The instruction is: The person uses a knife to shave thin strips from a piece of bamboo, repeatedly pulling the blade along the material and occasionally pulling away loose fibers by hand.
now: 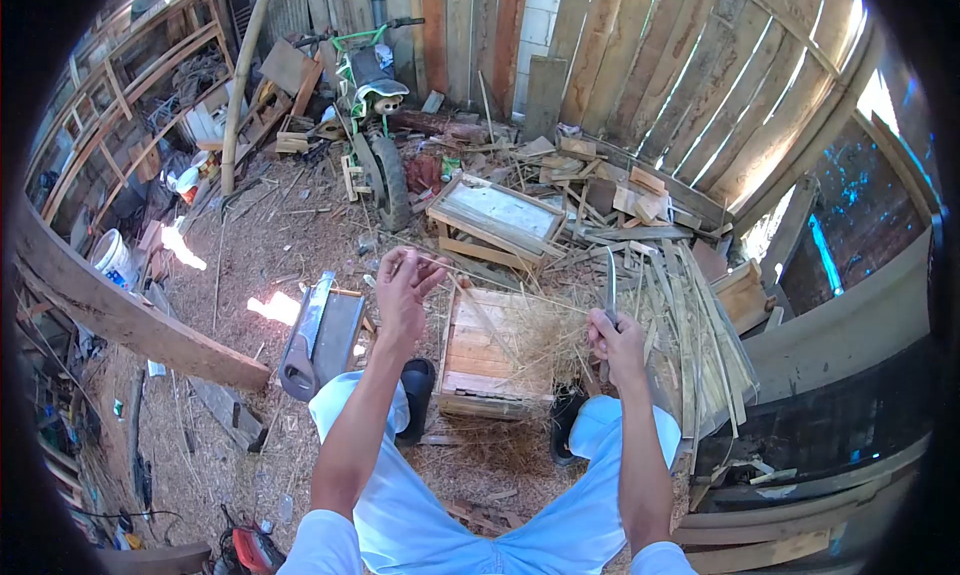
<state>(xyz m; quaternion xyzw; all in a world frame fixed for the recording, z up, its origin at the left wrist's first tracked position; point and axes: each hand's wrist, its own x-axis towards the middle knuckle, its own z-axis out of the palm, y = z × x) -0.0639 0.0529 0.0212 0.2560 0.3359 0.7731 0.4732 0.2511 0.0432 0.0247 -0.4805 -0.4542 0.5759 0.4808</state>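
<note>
My left hand [405,293] is raised over the left side of a low wooden box [478,340], thumb and fingertips pinched on a long thin strip [500,283] that looks like split bamboo. The strip slants down to the right toward my right hand [617,345]. That hand is wrapped around the handle of a knife [612,275], its narrow blade pointing up and away from me. Pale curly shavings [545,335] lie heaped on the right part of the box, beside the knife hand. Whether the strip touches the blade is hard to make out.
Many split strips [695,325] lie on a board at right. A handsaw [308,340] rests on a dark bench at left. Beyond stand a framed wooden tray [500,213], scrap wood [640,195] and a small motorbike [375,95]. A thick beam [140,310] juts in from the left.
</note>
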